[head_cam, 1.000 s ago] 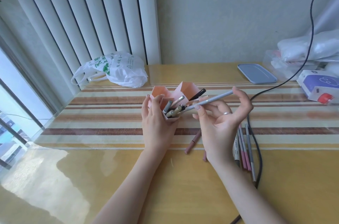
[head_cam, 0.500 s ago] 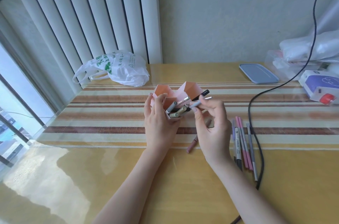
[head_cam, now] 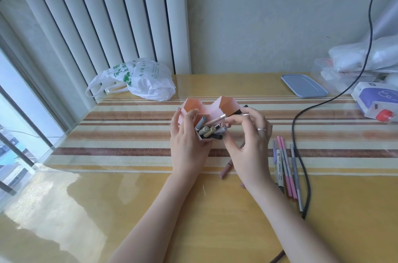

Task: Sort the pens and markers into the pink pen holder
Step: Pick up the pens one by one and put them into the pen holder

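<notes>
The pink pen holder (head_cam: 224, 103) stands mid-table on the striped mat, with several open compartments. My left hand (head_cam: 187, 146) grips its front left side. The front compartment holds several grey, olive and black pens (head_cam: 206, 130), leaning right. My right hand (head_cam: 249, 142) is at the holder's right. Its thumb and fingertips pinch the grey pen (head_cam: 223, 128), whose tip is down among the others. Several loose pink, purple and grey markers (head_cam: 285, 165) lie to the right of my right wrist. One dusty-pink pen (head_cam: 226, 169) lies partly hidden under that hand.
A black cable (head_cam: 300, 150) runs down the table just right of the loose markers. A white plastic bag (head_cam: 148, 81) sits at the back left and a grey-blue lid (head_cam: 303, 86) at the back right. A purple-and-white box (head_cam: 379, 99) and plastic packs stand far right.
My right hand carried the grey pen from above the table down and left into the holder's front compartment. The left hand has kept its hold on the holder.
</notes>
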A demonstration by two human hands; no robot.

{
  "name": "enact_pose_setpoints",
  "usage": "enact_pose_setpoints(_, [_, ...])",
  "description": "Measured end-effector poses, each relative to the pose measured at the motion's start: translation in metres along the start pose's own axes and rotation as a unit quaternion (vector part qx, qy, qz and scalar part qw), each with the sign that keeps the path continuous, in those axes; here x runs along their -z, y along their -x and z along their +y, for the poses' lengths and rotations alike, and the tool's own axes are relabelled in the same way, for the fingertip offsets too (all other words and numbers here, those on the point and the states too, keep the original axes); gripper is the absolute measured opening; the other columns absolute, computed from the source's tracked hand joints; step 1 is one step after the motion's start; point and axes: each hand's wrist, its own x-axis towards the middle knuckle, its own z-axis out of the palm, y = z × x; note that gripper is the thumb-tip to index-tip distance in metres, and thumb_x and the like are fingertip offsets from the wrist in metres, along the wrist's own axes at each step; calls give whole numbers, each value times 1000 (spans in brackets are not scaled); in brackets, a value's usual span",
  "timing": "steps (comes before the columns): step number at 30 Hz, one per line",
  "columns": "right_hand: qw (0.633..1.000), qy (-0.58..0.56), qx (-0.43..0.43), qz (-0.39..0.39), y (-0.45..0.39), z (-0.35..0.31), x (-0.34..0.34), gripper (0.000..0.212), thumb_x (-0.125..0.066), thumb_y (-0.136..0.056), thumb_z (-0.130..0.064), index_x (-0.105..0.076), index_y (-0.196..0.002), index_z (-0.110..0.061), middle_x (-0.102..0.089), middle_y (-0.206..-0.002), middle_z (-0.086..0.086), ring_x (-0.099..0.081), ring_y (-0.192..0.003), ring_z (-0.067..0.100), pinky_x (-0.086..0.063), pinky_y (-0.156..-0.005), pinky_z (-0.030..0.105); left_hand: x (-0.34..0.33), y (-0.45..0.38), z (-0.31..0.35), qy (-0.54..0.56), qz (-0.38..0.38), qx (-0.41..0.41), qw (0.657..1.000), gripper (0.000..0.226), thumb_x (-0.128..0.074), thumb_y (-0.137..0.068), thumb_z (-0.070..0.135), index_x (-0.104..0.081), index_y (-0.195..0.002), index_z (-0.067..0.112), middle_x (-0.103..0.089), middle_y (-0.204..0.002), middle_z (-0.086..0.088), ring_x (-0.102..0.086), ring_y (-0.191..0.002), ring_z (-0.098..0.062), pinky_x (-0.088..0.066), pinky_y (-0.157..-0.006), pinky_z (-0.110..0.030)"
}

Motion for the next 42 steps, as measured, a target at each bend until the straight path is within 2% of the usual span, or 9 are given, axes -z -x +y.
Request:
enact_pose_setpoints(5, [998,50,0,-36,-1,2,3,26,-54,-80,-39,-71,-99,-32,-53,-126,-1,-42,-113,25,-38,-94,36,2,1,3,-16,4,-34,999,73,-75,-63,9,-33,-121,23,-62,-117,0,-24,-132,-23,-33,-100,-31])
enact_pose_setpoints(12, [998,-48,12,-38,-4,1,0,25,-49,-84,-32,-66,-100,-25,-51,-122,-5,-36,-113,12,-28,-95,19,3,0,4,-27,4,-51,998,76,-78,-61,8,-32,-119,24,-62,-117,1,-28,-133,-27,-40,-98,-36])
enact_pose_setpoints(15, [996,-91,5,-1,-6,3,1,24,-49,-89,-32,-64,-102,-18,-52,-118,-8,-40,-116,13,-32,-98,22,4,0,4,-15,-8,-35,999,76,-72,-60,5,-31,-119,26,-61,-118,1,-26,-135,-28,-39,-97,-35])
enact_pose_setpoints(18, [991,-135,-8,5,-6,2,3,19,-48,-91,-30,-58,-107,-25,-51,-115,-28,-43,-116,8,-37,-98,30,4,0,3,-20,-12,-33,999,76,-72,-60,5,-31,-120,27,-61,-119,3,-25,-136,-26,-38,-98,-34])
enact_pose_setpoints(20, [987,-156,-26,-3,-6,0,4,20,-49,-91,-33,-55,-109,-29,-52,-112,-32,-46,-115,12,-37,-97,22,4,0,3,-22,-14,-33,999,76,-74,-60,6,-31,-120,26,-61,-119,2,-25,-136,-26,-37,-98,-34])
enact_pose_setpoints(22, [982,-181,-55,-9,-5,-1,6,21,-49,-91,-37,-56,-109,-27,-58,-112,-22,-51,-113,19,-36,-95,17,4,0,4,-22,-15,-36,999,77,-75,-59,6,-31,-120,26,-60,-120,2,-26,-136,-27,-38,-99,-35])
enact_pose_setpoints(27, [953,-281,-108,-30,-6,-5,10,9,-54,-94,-28,-51,-101,-24,-66,-110,2,-61,-107,17,-49,-92,43,4,-1,5,-28,-17,-42,999,78,-75,-57,6,-32,-119,26,-61,-117,6,-26,-135,-26,-41,-94,-35])
enact_pose_setpoints(32, [939,-320,-128,-19,-8,-9,14,10,-58,-91,-17,-52,-95,-23,-68,-99,3,-65,-97,5,-50,-83,20,4,-1,4,-23,-20,-36,999,78,-73,-57,5,-31,-120,27,-62,-116,6,-26,-135,-26,-40,-96,-34])
enact_pose_setpoints(42, [930,-338,-132,-59,-10,-6,15,14,-48,-98,-10,-56,-108,-17,-65,-114,1,-60,-109,12,-44,-88,16,3,0,5,-4,-15,10,1000,70,-68,-61,5,-41,-123,21,-63,-105,-3,-22,-135,-21,-36,-98,-32])
